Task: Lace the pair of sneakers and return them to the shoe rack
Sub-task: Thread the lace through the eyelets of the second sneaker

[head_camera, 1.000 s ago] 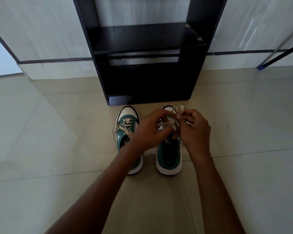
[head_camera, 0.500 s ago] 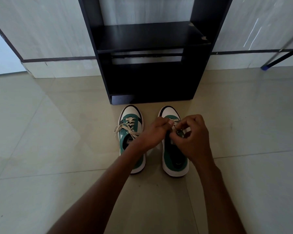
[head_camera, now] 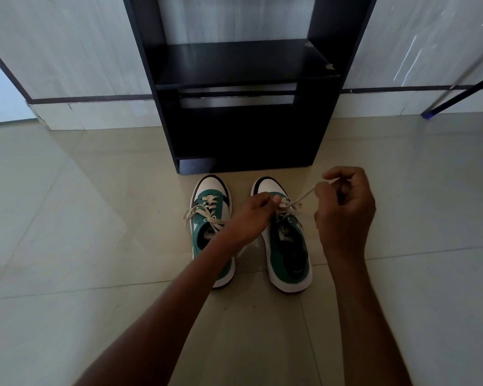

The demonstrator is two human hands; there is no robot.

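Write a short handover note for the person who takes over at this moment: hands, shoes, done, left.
Right hand: shut on the lace of the right sneaker, drawn up and to the right.
Left hand: fingers pinch the same lace at the eyelets.
Both sneakers stand on the floor before the shoe rack.
Done: left sneaker looks laced, its ends loose.
Left: finish the right sneaker, put both on the rack.

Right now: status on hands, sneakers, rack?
Right hand pinching lace, pulling it taut up-right. Left hand pressing at right sneaker eyelets. Left sneaker laced. Both on floor before shoe rack, shelves free.
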